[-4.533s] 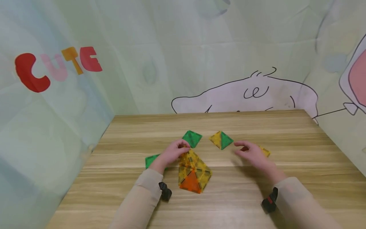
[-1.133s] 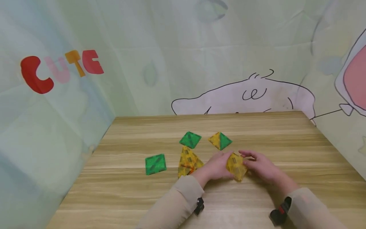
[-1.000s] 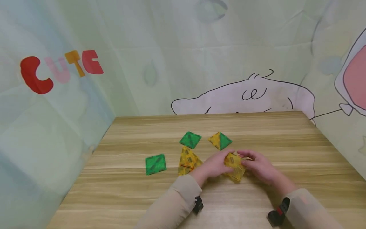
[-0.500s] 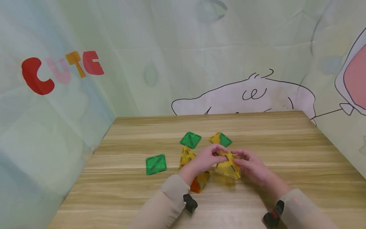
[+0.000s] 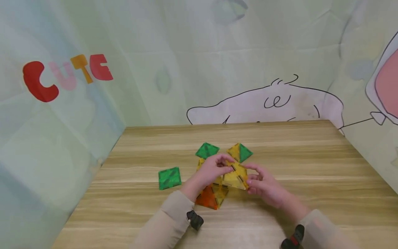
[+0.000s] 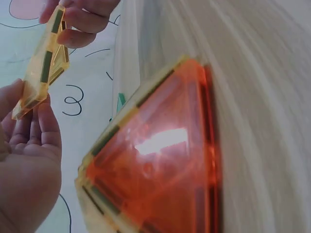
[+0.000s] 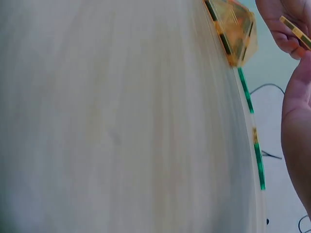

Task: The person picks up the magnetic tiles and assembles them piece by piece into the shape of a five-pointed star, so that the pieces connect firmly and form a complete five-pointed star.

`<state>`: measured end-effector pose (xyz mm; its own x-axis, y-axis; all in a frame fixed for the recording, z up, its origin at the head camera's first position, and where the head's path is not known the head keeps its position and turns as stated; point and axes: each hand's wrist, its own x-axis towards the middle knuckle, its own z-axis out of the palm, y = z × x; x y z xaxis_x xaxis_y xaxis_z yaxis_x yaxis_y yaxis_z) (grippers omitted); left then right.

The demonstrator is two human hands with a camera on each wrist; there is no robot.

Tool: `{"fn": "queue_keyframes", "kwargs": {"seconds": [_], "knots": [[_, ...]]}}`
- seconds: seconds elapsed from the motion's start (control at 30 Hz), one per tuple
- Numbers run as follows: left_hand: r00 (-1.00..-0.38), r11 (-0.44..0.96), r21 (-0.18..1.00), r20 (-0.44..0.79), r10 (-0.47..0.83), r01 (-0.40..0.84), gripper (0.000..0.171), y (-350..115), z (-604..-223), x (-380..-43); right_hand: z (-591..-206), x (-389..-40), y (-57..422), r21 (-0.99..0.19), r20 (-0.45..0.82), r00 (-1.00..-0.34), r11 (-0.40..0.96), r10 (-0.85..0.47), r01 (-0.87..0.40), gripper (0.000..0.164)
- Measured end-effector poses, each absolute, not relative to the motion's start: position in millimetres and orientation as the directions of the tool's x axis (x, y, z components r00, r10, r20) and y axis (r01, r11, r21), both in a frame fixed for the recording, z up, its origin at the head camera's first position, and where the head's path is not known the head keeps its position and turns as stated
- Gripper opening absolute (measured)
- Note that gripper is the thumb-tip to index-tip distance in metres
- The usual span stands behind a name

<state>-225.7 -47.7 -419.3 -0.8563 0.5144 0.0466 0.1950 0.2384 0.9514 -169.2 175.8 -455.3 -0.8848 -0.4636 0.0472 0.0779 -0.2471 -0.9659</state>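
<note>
shifted leftward since a moment ago: yellow tiles point(image 5: 234, 177), raised near the orange-and-yellow tile build point(image 5: 207, 198), pinched one side by the left hand point(image 5: 212, 168), fingers curled, other side likewise by the right hand point(image 5: 265, 187).

The yellow triangular tiles point(image 5: 231, 180) you hold are smooth, translucent plastic with a slight sheen. The orange triangular plastic panel point(image 6: 150, 170) is glossy, catching a white glare in your left wrist view. Your beige cloth sleeves point(image 5: 166, 216) look matt, the brown wood-grain surface point(image 5: 248, 221) smooth, the printed fabric backdrop point(image 5: 174, 69) matt and lightly creased.
</note>
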Motion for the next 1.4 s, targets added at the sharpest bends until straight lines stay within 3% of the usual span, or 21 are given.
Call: {"fn": "queue_keyframes", "kwargs": {"seconds": [0.27,0.4,0.77,1.07,1.23,1.4], "knots": [[-0.875,0.332,0.919,0.030,0.483,0.214,0.023,-66,-419,-225,-453,-173,158,-0.952,0.027,-0.923,-0.291,-0.384,0.094,0.030],[-0.862,0.368,0.900,0.017,0.506,0.234,0.025,-74,-415,-223,-453,-177,154,-0.932,0.031,-0.931,-0.348,-0.365,0.106,0.026],[-0.836,0.465,0.827,0.012,0.548,0.317,0.028,-89,-424,-228,-454,-194,146,-0.930,-0.042,-0.969,-0.344,-0.242,0.127,0.020],[-0.817,0.525,0.751,0.035,0.575,0.401,0.023,-92,-427,-230,-455,-203,147,-0.933,-0.070,-0.954,-0.319,-0.290,0.166,0.021],[-0.801,0.609,0.610,0.071,0.594,0.506,0.026,-90,-427,-230,-460,-208,152,-0.936,-0.069,-0.934,-0.300,-0.352,0.182,0.021],[-0.804,0.670,0.519,0.060,0.591,0.531,0.030,-89,-425,-227,-465,-215,157,-0.942,-0.049,-0.906,-0.283,-0.420,0.182,0.021]]}}
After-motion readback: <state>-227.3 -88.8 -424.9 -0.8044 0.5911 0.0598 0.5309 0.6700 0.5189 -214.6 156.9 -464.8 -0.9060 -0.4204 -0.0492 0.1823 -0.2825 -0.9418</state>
